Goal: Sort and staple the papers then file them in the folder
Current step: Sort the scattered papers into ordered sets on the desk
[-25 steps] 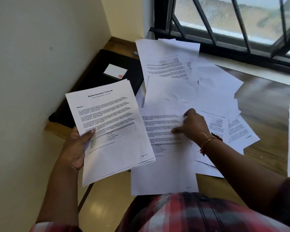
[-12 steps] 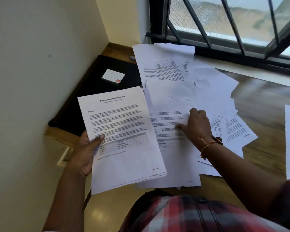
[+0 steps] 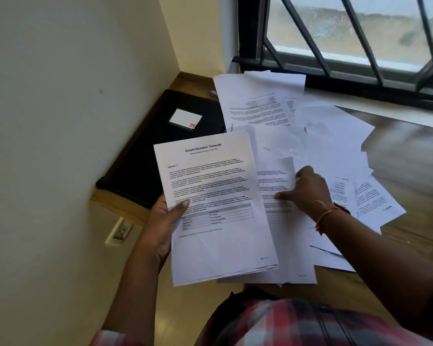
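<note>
I see left hand [image 3: 164, 226] clamping flat printed stack [image 3: 218, 196], centre; right hand [image 3: 308, 193] curled on loose sheets [image 3: 335, 146], grip unclear. Matte black folder [image 3: 140, 166], wood desk [image 3: 410, 156], barred window [image 3: 375, 28].

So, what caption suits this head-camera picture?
Left hand holds a paper stack; right hand touches loose papers on the desk.
</note>
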`<state>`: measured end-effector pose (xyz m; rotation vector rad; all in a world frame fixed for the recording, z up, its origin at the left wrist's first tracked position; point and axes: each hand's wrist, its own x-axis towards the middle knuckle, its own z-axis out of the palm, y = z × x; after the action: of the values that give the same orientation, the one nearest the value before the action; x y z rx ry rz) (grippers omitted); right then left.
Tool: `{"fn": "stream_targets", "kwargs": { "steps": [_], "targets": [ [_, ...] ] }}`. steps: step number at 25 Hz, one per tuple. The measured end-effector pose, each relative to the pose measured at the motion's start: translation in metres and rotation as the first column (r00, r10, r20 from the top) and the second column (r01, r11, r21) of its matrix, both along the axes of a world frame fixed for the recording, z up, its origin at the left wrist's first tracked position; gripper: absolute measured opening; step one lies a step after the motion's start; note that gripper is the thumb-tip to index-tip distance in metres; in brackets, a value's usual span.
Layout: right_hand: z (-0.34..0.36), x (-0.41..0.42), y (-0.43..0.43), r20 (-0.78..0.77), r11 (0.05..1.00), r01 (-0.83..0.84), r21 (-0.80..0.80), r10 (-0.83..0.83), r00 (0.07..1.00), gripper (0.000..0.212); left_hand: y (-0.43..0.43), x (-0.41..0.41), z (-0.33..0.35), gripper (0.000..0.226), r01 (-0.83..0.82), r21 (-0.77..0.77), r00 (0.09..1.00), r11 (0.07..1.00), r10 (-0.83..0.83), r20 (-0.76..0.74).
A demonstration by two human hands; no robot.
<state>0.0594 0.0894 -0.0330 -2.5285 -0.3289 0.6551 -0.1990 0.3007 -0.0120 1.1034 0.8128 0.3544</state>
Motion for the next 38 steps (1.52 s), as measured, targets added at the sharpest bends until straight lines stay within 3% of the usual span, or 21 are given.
{"fn": "stream_targets", "kwargs": {
  "steps": [4, 7, 10, 12, 15, 18, 23, 27, 33, 37, 38],
  "targets": [
    [0.0, 0.014, -0.004, -0.032, 0.999, 0.033, -0.009, -0.033, 0.999, 0.03, -0.007, 0.003, 0.004, 0.039, 0.007, -0.033, 1.0, 0.999, -0.007, -0.004],
    [0.001, 0.015, -0.007, -0.06, 0.997, 0.062, 0.045, -0.059, 0.996, 0.021, -0.012, 0.007, 0.006, 0.034, 0.001, -0.057, 1.0, 0.998, -0.002, -0.025],
    [0.019, 0.006, -0.012, -0.019, 0.965, 0.091, 0.244, -0.089, 0.996, 0.016, -0.017, 0.013, 0.011, 0.029, 0.0, -0.082, 0.999, 0.997, -0.004, -0.044],
    [0.041, 0.004, -0.02, -0.124, 0.878, 0.127, 0.462, -0.078, 0.989, 0.013, -0.021, 0.019, 0.012, 0.027, 0.007, -0.083, 0.998, 0.997, -0.012, -0.054],
    [0.069, 0.006, -0.031, -0.332, 0.716, 0.226, 0.66, 0.009, 0.943, 0.017, -0.029, 0.033, 0.018, 0.025, 0.023, -0.101, 0.998, 0.995, -0.029, -0.054],
    [0.082, 0.012, -0.035, -0.372, 0.69, 0.24, 0.683, 0.046, 0.927, 0.018, -0.036, 0.048, 0.022, 0.026, 0.047, -0.133, 0.998, 0.99, -0.053, -0.04],
    [0.079, 0.022, -0.051, -0.561, 0.6, 0.413, 0.685, 0.074, 0.824, 0.025, -0.035, 0.067, 0.027, 0.046, 0.06, -0.314, 0.998, 0.947, -0.064, -0.001],
    [0.066, 0.024, -0.069, -0.651, 0.506, 0.551, 0.663, 0.025, 0.759, 0.029, -0.037, 0.079, 0.022, 0.049, 0.131, -0.332, 0.991, 0.934, -0.124, 0.042],
    [0.073, 0.015, -0.078, -0.65, 0.461, 0.551, 0.696, 0.078, 0.756, 0.04, -0.071, 0.109, 0.025, 0.036, 0.2, -0.246, 0.971, 0.948, -0.226, -0.079],
    [0.081, 0.014, -0.097, -0.656, 0.411, 0.565, 0.716, 0.116, 0.746, 0.039, -0.08, 0.128, 0.026, 0.034, 0.216, -0.221, 0.968, 0.951, -0.238, -0.077],
    [0.082, 0.014, -0.105, -0.672, 0.408, 0.574, 0.71, 0.147, 0.726, 0.051, -0.083, 0.131, 0.027, 0.033, 0.226, -0.188, 0.966, 0.956, -0.245, -0.081]
  ]
}}
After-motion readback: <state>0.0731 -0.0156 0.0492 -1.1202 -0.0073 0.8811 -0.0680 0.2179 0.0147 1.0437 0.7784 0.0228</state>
